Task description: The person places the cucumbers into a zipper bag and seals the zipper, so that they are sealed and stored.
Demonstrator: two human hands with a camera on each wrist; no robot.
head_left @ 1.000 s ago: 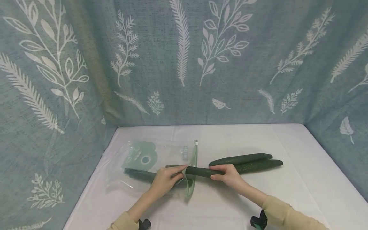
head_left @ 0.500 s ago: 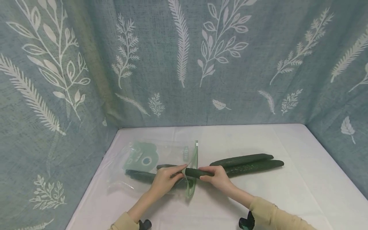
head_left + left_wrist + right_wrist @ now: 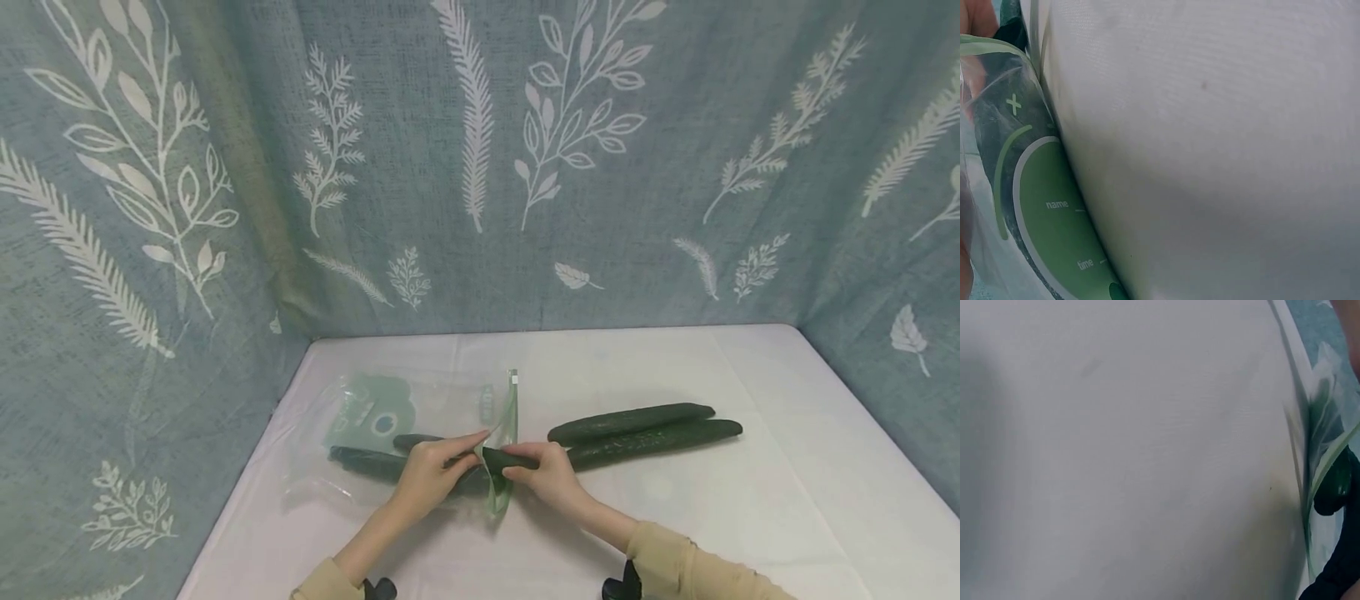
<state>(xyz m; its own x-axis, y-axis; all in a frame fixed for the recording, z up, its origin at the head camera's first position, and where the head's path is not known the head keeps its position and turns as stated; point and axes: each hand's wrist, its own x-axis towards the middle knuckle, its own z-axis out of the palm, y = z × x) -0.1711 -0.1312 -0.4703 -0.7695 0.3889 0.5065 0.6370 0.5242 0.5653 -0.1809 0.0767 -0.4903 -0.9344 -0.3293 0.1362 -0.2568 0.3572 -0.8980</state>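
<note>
A clear zip bag (image 3: 450, 392) with a green zip strip (image 3: 512, 417) lies on its side, its mouth to the right. My left hand (image 3: 431, 473) pinches the near side of that mouth. My right hand (image 3: 551, 473) grips a dark green cucumber (image 3: 493, 460) by its right end; the far end (image 3: 412, 442) shows through the plastic, and the middle is hidden behind my left hand. Another cucumber (image 3: 363, 461) rests wholly inside the bag. In the left wrist view, a green printed label (image 3: 1054, 206) reads "name" and "time". In the right wrist view, a cucumber end (image 3: 1333, 487) shows at the bag mouth.
Two more cucumbers, one behind (image 3: 630, 421) and one nearer (image 3: 667, 440), lie side by side right of the bag. A white cloth (image 3: 750, 517) covers the table. A blue-grey leaf-patterned curtain (image 3: 420, 167) surrounds the back and sides.
My right hand has moved left, pushing the cucumber deeper into the bag, so less of it shows outside the mouth. My left hand has kept its place on the bag.
</note>
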